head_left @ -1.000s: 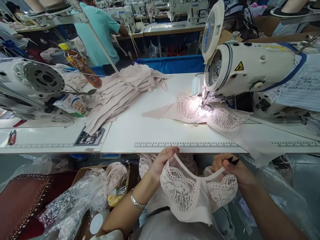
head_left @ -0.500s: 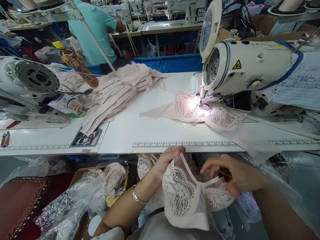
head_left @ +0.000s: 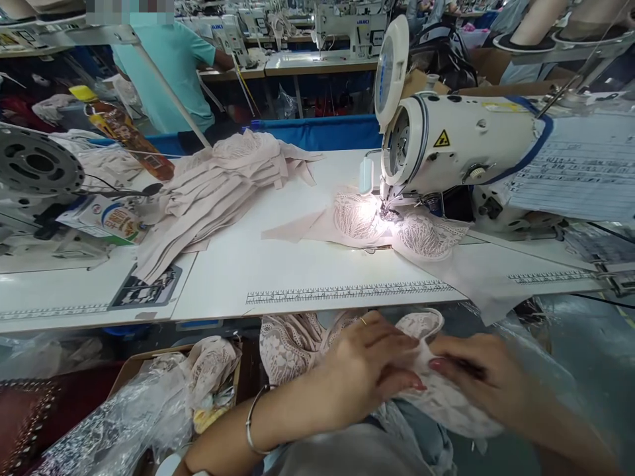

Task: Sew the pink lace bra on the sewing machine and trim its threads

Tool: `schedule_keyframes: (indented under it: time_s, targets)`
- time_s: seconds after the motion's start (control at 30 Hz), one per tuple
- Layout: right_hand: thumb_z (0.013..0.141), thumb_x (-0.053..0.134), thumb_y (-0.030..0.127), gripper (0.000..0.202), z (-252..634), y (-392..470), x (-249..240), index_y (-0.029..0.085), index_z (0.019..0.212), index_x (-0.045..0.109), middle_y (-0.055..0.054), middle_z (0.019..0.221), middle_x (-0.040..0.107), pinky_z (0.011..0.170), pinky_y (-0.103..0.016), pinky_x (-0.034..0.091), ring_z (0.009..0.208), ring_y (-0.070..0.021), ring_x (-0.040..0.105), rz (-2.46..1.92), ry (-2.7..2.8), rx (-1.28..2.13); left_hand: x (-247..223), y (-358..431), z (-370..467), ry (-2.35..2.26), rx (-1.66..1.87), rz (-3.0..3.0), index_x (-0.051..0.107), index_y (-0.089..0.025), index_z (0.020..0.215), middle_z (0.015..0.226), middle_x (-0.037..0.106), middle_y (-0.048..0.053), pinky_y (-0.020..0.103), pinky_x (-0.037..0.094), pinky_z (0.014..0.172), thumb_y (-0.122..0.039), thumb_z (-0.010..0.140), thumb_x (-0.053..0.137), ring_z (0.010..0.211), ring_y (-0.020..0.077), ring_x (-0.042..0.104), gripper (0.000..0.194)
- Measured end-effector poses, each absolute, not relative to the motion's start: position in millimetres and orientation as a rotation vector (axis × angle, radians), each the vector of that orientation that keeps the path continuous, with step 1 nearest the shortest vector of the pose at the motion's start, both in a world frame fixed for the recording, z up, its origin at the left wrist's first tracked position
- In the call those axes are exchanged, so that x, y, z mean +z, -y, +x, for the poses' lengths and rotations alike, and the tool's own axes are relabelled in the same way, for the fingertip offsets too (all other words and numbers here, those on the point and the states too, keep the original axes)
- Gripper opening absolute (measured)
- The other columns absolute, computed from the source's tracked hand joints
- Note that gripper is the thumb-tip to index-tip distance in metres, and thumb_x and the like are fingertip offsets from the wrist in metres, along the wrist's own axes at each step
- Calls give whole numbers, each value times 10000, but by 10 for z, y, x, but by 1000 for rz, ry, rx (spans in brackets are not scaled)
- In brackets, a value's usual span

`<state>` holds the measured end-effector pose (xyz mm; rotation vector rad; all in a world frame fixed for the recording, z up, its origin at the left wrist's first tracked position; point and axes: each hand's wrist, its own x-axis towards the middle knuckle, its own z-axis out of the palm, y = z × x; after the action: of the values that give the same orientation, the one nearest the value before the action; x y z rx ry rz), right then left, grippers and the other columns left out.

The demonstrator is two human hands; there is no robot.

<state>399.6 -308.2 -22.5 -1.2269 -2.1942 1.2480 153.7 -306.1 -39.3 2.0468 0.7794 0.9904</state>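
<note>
The left hand [head_left: 364, 360] and the right hand [head_left: 486, 370] have come close together over the person's lap, just in front of the desk's near edge; a second ago they were well apart, spreading a pale pink bra with lace cups [head_left: 454, 400] by its upper edges; now the bra is turned and bunched, one cup standing up between the hands and the rest hanging below the right one; the left hand's bent fingers and thumb pinch the fabric near the middle, while the right hand grips it just beside, thumb pressed on top; a small dark object [head_left: 473, 368] shows within the right hand, too blurred to name, though pointed dark tips stuck out there earlier; this suggests that handling has passed from holding the bra spread to close work on one spot, which the fingers hide.

A second pale pink lace bra [head_left: 426, 237] lies under the lit needle of the white sewing machine [head_left: 446, 149], on the long white desk [head_left: 223, 281], seemingly unmoved and touched by neither hand; the layered heap of pale pink fabric [head_left: 213, 192] stays to its left; more pale pink lace [head_left: 288, 347] hangs below the desk edge, beyond the left forearm.
</note>
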Motion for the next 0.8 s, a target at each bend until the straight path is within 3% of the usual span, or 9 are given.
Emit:
schedule_keyframes:
  time_s: [0.07, 0.17, 0.27, 0.37, 0.43, 0.5, 0.57, 0.67, 0.8]
  targets:
    - [1011, 453, 330, 350, 3787, 3109, -345, 221, 681, 414, 61, 546, 307, 455, -259, 225, 447, -97, 296, -1228, 2205, 1185, -555, 3140, 1623, -854, 976, 2134, 648, -125, 1248, 1034, 730, 161, 396, 525, 847, -284, 956, 615, 953, 277, 631, 334]
    - [998, 417, 257, 317, 3621, 3167, -484, 226, 683, 408, 61, 536, 307, 457, -260, 248, 448, -104, 311, -1183, 2199, 1058, -755, 3159, 1691, -979, 1045, 2063, 699, -170, 1132, 948, 733, 129, 374, 522, 812, -262, 944, 629, 879, 255, 634, 221]
    - [982, 413, 203, 232, 3627, 3202, -592, 220, 802, 559, 33, 572, 463, 450, -255, 319, 463, -118, 396, -1118, 2182, 905, -825, 3132, 1676, -1032, 1145, 1874, 731, -204, 964, 857, 726, 90, 331, 513, 754, -234, 885, 708, 820, 231, 643, 88]
    - [942, 500, 167, 179, 3707, 3187, -689, 219, 926, 670, -69, 866, 662, 506, -264, 430, 605, -151, 562, -1182, 2141, 491, -802, 3120, 1631, -1124, 1126, 1644, 729, -195, 828, 787, 703, 71, 286, 464, 643, -211, 829, 757, 728, 204, 625, 32]
    - [923, 501, 118, 231, 3763, 3159, -732, 220, 941, 707, -124, 1113, 676, 532, -272, 464, 742, -188, 642, -1203, 2157, 296, -766, 3116, 1598, -1140, 1080, 1510, 728, -187, 768, 760, 684, 65, 273, 438, 615, -227, 796, 788, 703, 194, 612, 77]
    - [930, 454, 94, 293, 3817, 3129, -742, 219, 936, 719, -133, 1173, 673, 537, -272, 474, 790, -198, 665, -1140, 2249, 394, -724, 3096, 1556, -1107, 1067, 1416, 741, -185, 750, 754, 677, 65, 273, 439, 625, -234, 775, 808, 713, 195, 608, 87]
    - [967, 461, 158, 278, 3887, 3104, -718, 213, 819, 689, -107, 985, 681, 513, -264, 455, 682, -166, 624, -1079, 2274, 709, -684, 3054, 1495, -1078, 1103, 1338, 755, -189, 741, 752, 673, 67, 281, 455, 655, -245, 751, 832, 738, 200, 604, 96]
    - [977, 565, 363, 324, 4044, 3079, -641, 212, 694, 613, -40, 768, 557, 468, -261, 394, 531, -117, 453, -1129, 2138, 1121, -655, 2973, 1370, -1080, 1179, 1226, 761, -196, 701, 772, 658, 69, 292, 470, 692, -315, 684, 889, 784, 208, 596, 176]
    - [965, 585, 430, 325, 4247, 3051, -549, 221, 724, 645, -52, 818, 582, 461, -267, 361, 510, -105, 408, -1163, 2046, 1143, -690, 2929, 1230, -1137, 1229, 1172, 759, -207, 691, 764, 643, 47, 286, 456, 701, -342, 665, 902, 767, 190, 580, 199]
